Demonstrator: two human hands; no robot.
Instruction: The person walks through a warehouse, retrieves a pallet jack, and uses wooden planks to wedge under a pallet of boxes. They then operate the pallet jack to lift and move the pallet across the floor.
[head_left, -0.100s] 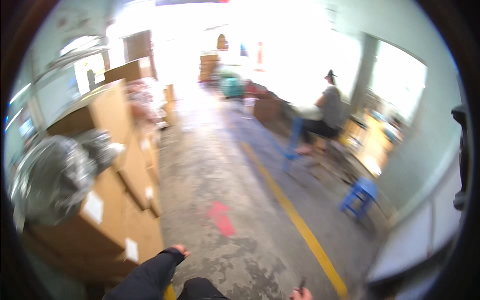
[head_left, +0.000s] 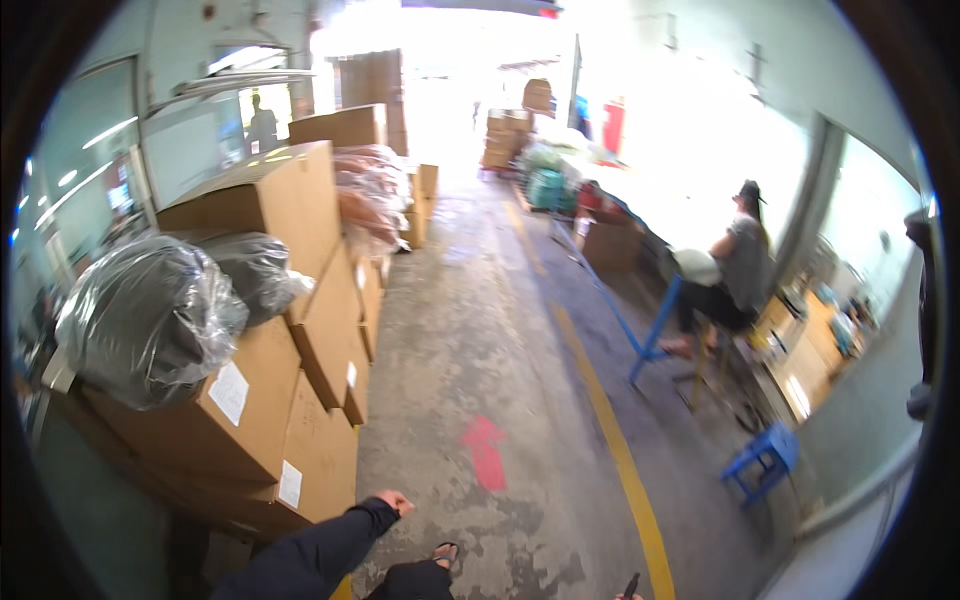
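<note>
My left hand (head_left: 395, 502) hangs at the end of a dark sleeve (head_left: 315, 550), low in the view and close to a stack of brown cardboard boxes (head_left: 315, 455). Its fingers are loosely curled, with nothing seen in them. Only a sliver of my right hand (head_left: 626, 597) shows at the bottom edge. It is closed on a slim dark stick-like object (head_left: 632, 584) that points upward; its kind I cannot make out. Below, my sandalled foot (head_left: 447, 556) is on the concrete floor (head_left: 430, 370).
Grey plastic-wrapped bundles (head_left: 150, 320) top the boxes at left. A red arrow (head_left: 486, 452) and a yellow line (head_left: 610, 425) mark the floor. At right, a person (head_left: 745, 260) sits by a long blue-legged table (head_left: 655, 325); a blue stool (head_left: 765, 462) stands nearer. Bright doorway (head_left: 455, 100) ahead.
The view has turned left, so boxes, arrow and seated person sit farther right in it. My right hand has dropped almost out of the bottom edge. The picture is sharper.
</note>
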